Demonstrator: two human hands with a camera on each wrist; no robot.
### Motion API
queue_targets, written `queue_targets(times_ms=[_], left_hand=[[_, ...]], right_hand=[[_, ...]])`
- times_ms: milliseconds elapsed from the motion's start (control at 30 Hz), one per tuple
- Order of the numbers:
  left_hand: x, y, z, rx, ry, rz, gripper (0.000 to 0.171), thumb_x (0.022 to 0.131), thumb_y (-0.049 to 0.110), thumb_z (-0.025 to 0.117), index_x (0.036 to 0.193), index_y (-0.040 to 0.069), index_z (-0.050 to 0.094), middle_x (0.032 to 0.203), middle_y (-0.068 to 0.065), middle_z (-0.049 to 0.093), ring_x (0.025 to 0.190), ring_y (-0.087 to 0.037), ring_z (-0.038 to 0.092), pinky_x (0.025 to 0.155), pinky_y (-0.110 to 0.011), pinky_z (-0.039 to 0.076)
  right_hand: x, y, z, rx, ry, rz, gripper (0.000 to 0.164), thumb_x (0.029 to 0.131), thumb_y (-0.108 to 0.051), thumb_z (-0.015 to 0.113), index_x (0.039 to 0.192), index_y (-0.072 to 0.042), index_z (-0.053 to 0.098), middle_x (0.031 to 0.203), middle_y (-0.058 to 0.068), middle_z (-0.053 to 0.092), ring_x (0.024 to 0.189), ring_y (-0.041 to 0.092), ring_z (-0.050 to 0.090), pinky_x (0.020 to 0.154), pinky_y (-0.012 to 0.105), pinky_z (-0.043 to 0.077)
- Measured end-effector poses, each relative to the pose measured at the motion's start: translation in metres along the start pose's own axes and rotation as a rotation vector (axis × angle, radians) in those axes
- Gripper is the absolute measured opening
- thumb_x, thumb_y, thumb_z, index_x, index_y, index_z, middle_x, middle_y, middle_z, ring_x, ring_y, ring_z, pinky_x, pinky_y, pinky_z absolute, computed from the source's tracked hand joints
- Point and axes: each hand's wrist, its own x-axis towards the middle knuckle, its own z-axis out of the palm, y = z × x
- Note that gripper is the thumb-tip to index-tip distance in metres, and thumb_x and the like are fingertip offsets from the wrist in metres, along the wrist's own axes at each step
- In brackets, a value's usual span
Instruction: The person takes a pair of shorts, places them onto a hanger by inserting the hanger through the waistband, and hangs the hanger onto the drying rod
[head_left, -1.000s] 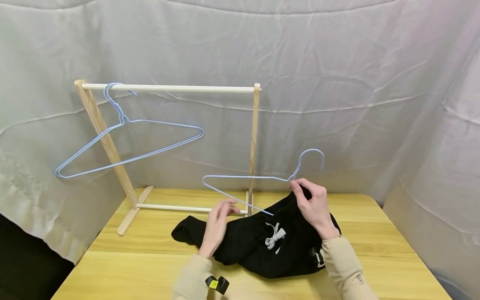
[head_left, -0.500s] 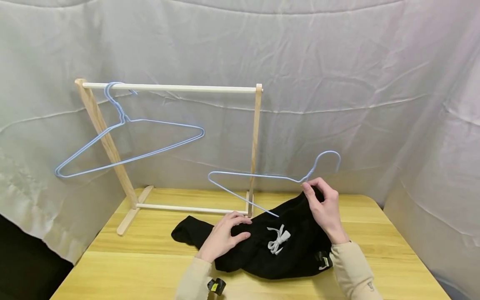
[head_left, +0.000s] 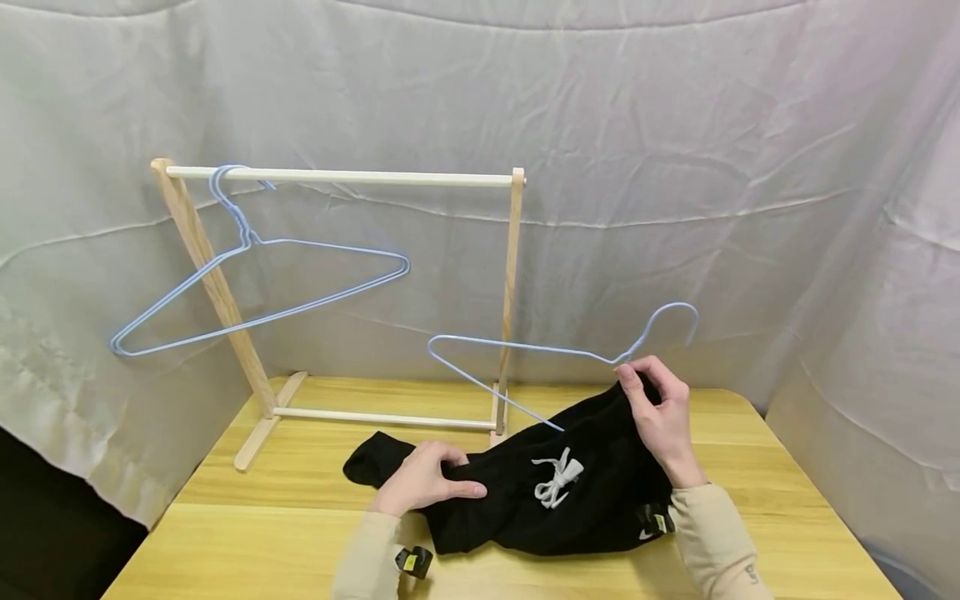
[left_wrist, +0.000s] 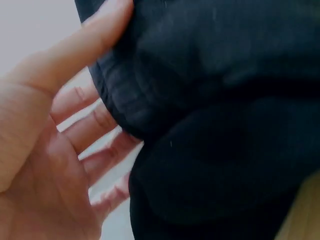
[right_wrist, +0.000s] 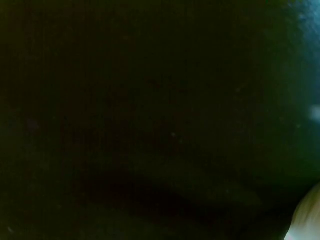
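Black drawstring trousers (head_left: 517, 510) with a white bow (head_left: 558, 478) lie bunched on the table, their right end lifted. My right hand (head_left: 663, 418) pinches that raised edge together with the neck of a blue wire hanger (head_left: 525, 345). The hanger's left arm sticks out above the cloth; its right part is hidden by the trousers and hand. My left hand (head_left: 426, 478) holds the left part of the trousers, thumb in front and fingers behind the cloth (left_wrist: 200, 150), as the left wrist view shows. Dark fabric (right_wrist: 150, 110) fills nearly all of the right wrist view.
A wooden rack (head_left: 512, 283) stands at the back left of the wooden table (head_left: 247, 533). Several-looking overlapping blue hangers (head_left: 330, 299) hang at the left of its top rail (head_left: 390, 177). A grey curtain (head_left: 675, 167) surrounds the table.
My right hand has moved right with the hanger and the raised trouser edge. My left hand has gone from the rack's foot onto the trousers and taken hold of their left part.
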Motion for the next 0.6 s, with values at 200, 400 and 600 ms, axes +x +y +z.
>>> queue_targets(times_ms=[200, 400, 600], left_hand=[[-0.003, -0.006, -0.007, 0.021, 0.068, -0.032, 0.047, 0.078, 0.056, 0.079, 0.058, 0.023, 0.053, 0.054, 0.018, 0.035, 0.061, 0.001, 0.037, 0.065, -0.019, 0.034], [-0.006, -0.002, -0.013, -0.183, 0.03, -0.094, 0.043, 0.087, 0.049, 0.074, 0.067, 0.02, 0.051, 0.062, 0.012, 0.038, 0.055, 0.001, 0.037, 0.057, -0.017, 0.033], [-0.008, -0.003, -0.017, -0.447, 0.079, -0.101, 0.019, 0.092, 0.032, 0.074, 0.087, 0.017, 0.062, 0.091, 0.004, 0.056, 0.061, -0.005, 0.053, 0.066, -0.021, 0.047]], right_hand=[[-0.002, -0.003, -0.004, 0.019, 0.007, 0.012, 0.01, 0.09, 0.018, 0.057, 0.083, 0.014, 0.062, 0.085, -0.022, 0.068, 0.076, -0.007, 0.06, 0.073, 0.01, 0.045], [-0.005, 0.004, -0.009, 0.046, 0.041, 0.014, 0.009, 0.09, 0.019, 0.056, 0.083, 0.016, 0.06, 0.086, -0.019, 0.071, 0.078, -0.005, 0.063, 0.074, 0.009, 0.047], [-0.008, 0.006, -0.016, 0.057, 0.044, 0.039, 0.009, 0.091, 0.018, 0.055, 0.083, 0.017, 0.059, 0.087, -0.018, 0.072, 0.08, -0.005, 0.065, 0.075, 0.01, 0.047]])
